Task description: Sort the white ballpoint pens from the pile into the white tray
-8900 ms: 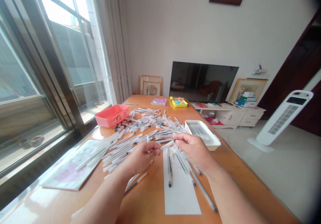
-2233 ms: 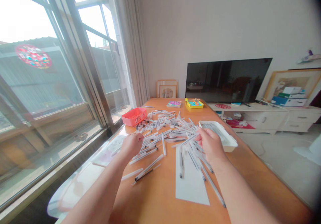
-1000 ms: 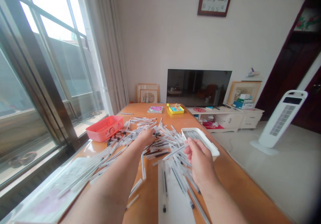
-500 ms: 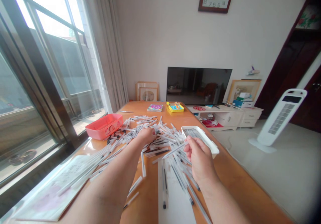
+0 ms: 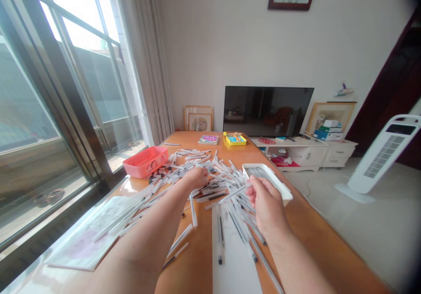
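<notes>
A heap of clear pens with black caps (image 5: 184,166) covers the middle of the orange table (image 5: 315,237). My left hand (image 5: 196,177) reaches far into the heap, its fingers curled down among the pens; what they hold is hidden. My right hand (image 5: 267,202) is raised over the table and pinches one clear pen (image 5: 234,192) that points left. A white tray (image 5: 267,179) with pens in it lies just beyond my right hand. A few pens rest on a white paper strip (image 5: 235,259) in front of me.
A pink basket (image 5: 145,161) stands at the heap's left, near the window. A printed sheet (image 5: 88,237) lies at the near left edge. A yellow box (image 5: 234,138) and a small booklet (image 5: 208,139) sit at the far end. A white tower fan (image 5: 378,158) stands on the floor, right.
My left hand has gone from the near edge of the heap out to its middle. My right hand keeps its pen raised, almost still.
</notes>
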Available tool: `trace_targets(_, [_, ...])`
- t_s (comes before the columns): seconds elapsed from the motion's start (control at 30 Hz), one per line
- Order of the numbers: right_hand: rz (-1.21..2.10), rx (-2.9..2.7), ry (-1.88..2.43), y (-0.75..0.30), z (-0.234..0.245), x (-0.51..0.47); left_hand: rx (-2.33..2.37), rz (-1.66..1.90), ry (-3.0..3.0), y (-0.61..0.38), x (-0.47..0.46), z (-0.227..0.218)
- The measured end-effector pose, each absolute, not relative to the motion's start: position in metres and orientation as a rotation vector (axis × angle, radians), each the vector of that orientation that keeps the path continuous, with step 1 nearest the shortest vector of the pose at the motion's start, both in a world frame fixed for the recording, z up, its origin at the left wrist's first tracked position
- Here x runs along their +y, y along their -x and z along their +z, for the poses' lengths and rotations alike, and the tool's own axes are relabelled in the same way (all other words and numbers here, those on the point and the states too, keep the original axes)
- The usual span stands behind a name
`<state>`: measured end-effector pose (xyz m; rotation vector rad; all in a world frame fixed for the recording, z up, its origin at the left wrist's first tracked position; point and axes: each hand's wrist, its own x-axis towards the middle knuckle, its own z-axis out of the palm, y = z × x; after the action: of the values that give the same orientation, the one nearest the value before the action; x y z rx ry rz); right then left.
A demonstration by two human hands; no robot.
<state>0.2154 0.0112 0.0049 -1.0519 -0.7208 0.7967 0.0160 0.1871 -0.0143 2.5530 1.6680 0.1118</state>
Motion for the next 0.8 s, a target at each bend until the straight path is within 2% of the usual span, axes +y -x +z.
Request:
trace_targets(0.4, [0.809, -0.695, 1.040, -0.217, 0.010, 0.009, 1.613, 0.087, -2.592, 0.000, 0.165, -0.008])
trace_targets(0.8, [0.780, -0.688, 1.034, -0.219, 0.011, 0.009, 1.565, 0.224, -2.392, 0.011, 0.157, -0.004])
